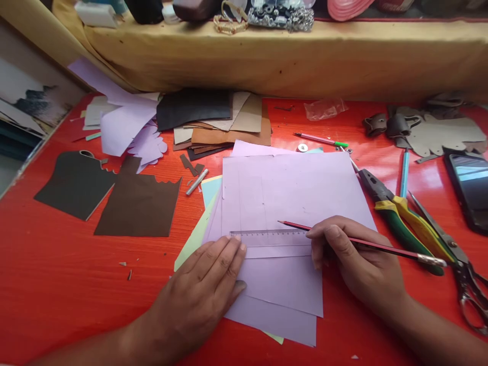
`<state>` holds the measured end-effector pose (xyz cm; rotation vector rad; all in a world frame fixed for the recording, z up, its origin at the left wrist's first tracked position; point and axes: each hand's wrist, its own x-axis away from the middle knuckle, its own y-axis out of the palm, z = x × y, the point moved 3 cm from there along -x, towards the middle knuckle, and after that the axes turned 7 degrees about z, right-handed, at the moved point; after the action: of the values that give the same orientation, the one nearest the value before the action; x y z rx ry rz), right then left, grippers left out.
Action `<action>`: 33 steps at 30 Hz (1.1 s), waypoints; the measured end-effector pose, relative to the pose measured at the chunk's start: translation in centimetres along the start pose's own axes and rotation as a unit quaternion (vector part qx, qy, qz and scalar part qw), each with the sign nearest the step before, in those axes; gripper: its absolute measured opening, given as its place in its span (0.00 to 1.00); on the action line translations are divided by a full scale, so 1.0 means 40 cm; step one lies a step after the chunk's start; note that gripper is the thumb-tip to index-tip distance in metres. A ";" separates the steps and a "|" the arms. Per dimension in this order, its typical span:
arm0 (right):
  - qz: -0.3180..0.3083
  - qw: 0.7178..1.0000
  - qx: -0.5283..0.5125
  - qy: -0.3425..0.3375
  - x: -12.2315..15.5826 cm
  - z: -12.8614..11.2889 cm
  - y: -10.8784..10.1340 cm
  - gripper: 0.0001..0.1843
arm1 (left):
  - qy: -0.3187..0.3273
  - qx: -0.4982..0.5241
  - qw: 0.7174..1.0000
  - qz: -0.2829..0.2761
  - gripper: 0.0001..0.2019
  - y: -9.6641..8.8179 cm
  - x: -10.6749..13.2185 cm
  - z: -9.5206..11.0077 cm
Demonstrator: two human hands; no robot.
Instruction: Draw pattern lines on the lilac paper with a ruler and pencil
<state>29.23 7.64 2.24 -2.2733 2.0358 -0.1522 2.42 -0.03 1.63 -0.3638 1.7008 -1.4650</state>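
Several sheets of lilac paper (290, 183) lie stacked before me, with faint pencil lines on the top one. Across its lower part rests a clear ruler (272, 238). My left hand (204, 287) lies flat with fingers stretched out, its fingertips pressing the ruler's left end onto the paper. Between the thumb and fingers of my right hand (354, 254) is a red and black pencil (375, 245). Its tip points left, just above the ruler's upper edge; I cannot tell whether it touches the paper. The right hand's lower fingers are near the ruler's right end.
Pliers (400, 218) and scissors (452, 244) lie to the right, by a phone (470, 185). Dark leather pieces (139, 206) are on the left. Leather scraps (229, 134) and cut lilac paper (125, 124) sit at the back. A cloth-covered ledge (267, 61) borders the red table (76, 284).
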 end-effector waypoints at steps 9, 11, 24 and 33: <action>-0.003 1.000 -0.004 0.001 -0.003 0.000 0.003 0.18 | 0.000 0.004 1.000 -0.001 0.20 0.002 0.002 0.000; -0.002 1.000 -0.001 0.001 -0.002 0.000 0.002 0.18 | -0.001 0.003 1.000 -0.001 0.20 0.001 0.001 0.000; -0.001 1.000 0.003 0.002 -0.003 -0.004 0.004 0.19 | 0.003 0.002 1.000 -0.006 0.20 -0.001 0.001 0.000; 0.000 1.000 0.003 0.004 -0.003 -0.003 0.006 0.19 | -0.002 0.006 1.000 -0.002 0.20 0.002 0.001 0.001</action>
<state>28.98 7.74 2.31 -2.2722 2.0365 -0.1668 2.47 -0.08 1.56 -0.3634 1.6874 -1.4751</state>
